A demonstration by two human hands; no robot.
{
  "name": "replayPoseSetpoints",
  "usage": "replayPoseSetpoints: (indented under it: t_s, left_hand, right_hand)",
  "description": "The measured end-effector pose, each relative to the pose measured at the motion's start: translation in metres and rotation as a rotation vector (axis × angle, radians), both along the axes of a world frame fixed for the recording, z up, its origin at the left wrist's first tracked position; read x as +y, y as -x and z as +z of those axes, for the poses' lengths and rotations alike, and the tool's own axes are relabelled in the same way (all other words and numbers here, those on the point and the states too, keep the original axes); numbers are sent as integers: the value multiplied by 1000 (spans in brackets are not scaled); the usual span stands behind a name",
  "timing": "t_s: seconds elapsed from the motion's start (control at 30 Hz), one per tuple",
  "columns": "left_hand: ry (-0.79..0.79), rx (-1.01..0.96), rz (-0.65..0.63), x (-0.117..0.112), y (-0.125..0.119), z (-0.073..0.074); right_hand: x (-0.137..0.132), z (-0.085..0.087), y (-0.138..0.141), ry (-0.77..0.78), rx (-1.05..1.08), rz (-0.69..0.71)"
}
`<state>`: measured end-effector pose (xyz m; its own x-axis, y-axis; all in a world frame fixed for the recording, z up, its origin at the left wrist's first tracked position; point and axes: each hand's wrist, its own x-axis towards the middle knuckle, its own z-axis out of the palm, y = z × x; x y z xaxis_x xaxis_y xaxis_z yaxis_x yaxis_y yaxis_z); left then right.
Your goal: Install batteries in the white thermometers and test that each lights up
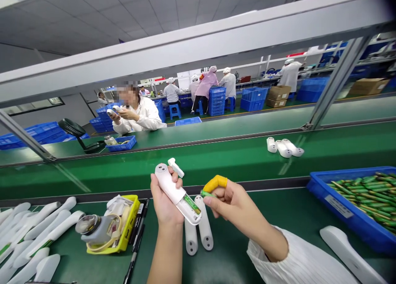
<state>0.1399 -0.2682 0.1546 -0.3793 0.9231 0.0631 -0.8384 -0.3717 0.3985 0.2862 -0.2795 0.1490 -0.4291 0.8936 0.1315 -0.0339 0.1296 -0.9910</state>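
Observation:
My left hand (163, 201) is closed round a white handheld device (173, 189), held up with its open slot facing me; a green part (192, 204) lies in the slot. My right hand (230, 201) pinches a small green piece (206, 193) at the device's lower end. A yellow finger cot (215, 182) covers its forefinger. Two more white devices (199, 232) lie on the green bench just below my hands.
Several white devices (34, 230) lie at the left. A yellow tray (126, 228) holds a tape roll, with black pens (137, 226) beside it. A blue bin (355, 210) of green parts sits right. Three white devices (284, 147) rest on the conveyor. A person sits opposite.

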Motion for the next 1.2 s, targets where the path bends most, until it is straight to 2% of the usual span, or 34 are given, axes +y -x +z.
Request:
replayPoseSetpoints:
  t_s: [0.13, 0.3, 0.37, 0.47, 0.6, 0.67, 0.77, 0.87, 0.93, 1.0, 1.07, 1.2]
  left_hand:
    - [26, 40, 43, -1, -5, -1]
    - [60, 43, 59, -7, -19, -2]
    - [93, 25, 86, -9, -21, -2]
    - [143, -1, 81, -11, -19, 0]
    - [199, -1, 34, -11, -13, 4]
    - [207, 9, 93, -10, -11, 4]
    - [180, 18, 251, -7, -11, 2]
    - [147, 47, 261, -4, -14, -1]
    - [92, 97, 157, -4, -16, -1]
    - [11, 203, 7, -6, -18, 0]
    - [-33, 342, -81, -10, -20, 1]
    - [-34, 553, -32, -18, -20, 4]
  right_hand:
    - [-3, -3, 2, -277, -124, -13]
    - [-9, -11, 8, -270, -242, -69]
    - [-12, -11, 10, -323, -279, -96]
    - [-17, -6, 11, -459, -324, -18]
    - [-22, -5, 15, -524, -390, 116]
    - [-24, -9, 20, -576, -426, 84]
    - [-23, -17, 26, -708, -428, -37]
    - [-16, -23, 25, -783, -342, -117]
    - [-8, -21, 18, -693, -228, -189]
    - [-2, -16, 10, -486, -101, -239]
    - [1, -8, 3, -296, -4, -237]
    - [-2, 2, 0, -173, 100, -151]
